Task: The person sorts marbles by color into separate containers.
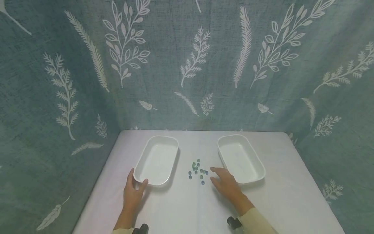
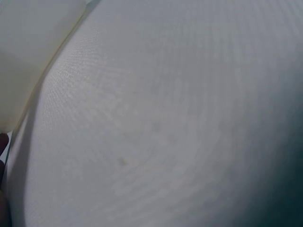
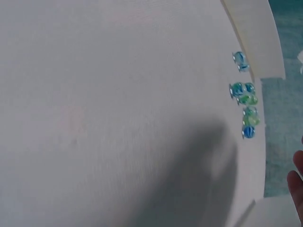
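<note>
Several small blue and green glass marbles [image 1: 196,168] lie in a loose cluster on the white table. My left hand [image 1: 134,192] holds the near left corner of the left white tray [image 1: 156,159], fingers at its side and thumb at its front rim. In the left wrist view only the tips of a few fingers [image 2: 4,142] show beside the tray wall [image 2: 38,52]. Just right of the marbles [image 3: 249,120], my right hand [image 1: 227,186] hovers with thumb and fingers apart, holding nothing. Its fingertips [image 3: 297,177] show at the right wrist view's edge.
A second white tray [image 1: 241,159] stands at the right, behind my right hand. The trays flank the marbles on the white table [image 1: 187,208]. Grey-green cloth [image 1: 169,65] with white leaf prints hangs behind and along both sides.
</note>
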A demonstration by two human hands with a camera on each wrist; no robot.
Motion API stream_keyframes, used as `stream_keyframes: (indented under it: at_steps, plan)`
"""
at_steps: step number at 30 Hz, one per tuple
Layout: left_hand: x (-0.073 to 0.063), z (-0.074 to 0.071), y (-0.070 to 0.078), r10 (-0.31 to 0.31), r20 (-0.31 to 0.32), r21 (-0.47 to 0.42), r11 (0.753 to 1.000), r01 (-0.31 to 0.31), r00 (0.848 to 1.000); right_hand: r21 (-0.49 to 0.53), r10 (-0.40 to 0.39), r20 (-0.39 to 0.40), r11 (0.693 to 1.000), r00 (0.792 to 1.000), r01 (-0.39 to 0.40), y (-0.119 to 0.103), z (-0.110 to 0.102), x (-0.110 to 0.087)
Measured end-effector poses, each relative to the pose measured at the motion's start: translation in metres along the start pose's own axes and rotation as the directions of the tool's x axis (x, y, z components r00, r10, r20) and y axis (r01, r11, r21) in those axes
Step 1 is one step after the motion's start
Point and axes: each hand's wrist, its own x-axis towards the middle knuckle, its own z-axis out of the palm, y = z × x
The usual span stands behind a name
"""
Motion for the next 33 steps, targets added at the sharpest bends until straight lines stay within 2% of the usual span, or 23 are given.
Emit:
stream_keyframes:
  at_steps: [7,16,23,30,33]
  plan:
    - [0.004,-0.001,-0.001,0.017,-0.001,-0.008,1.000,-0.017,1.000,0.077,0.064,0.054,0.995,0.997,-0.068,-0.002,0.016,0.010]
    - [0.005,0.002,0.000,0.020,0.000,0.033,0.999,-0.020,1.000,0.066,0.159,0.126,0.984,0.979,-0.169,0.001,0.035,0.016]
    - [0.001,0.001,0.001,0.026,-0.005,0.028,0.999,-0.026,1.000,0.098,0.153,0.150,0.981,0.977,-0.168,0.005,0.044,0.015]
    - [0.000,0.002,0.002,0.009,-0.020,0.044,0.999,-0.008,1.000,0.068,0.140,0.165,0.986,0.976,-0.153,0.004,0.049,0.015]
    - [0.000,0.003,0.002,0.009,-0.023,0.052,0.999,-0.008,1.000,0.055,0.165,0.171,0.983,0.971,-0.177,0.001,0.050,0.016]
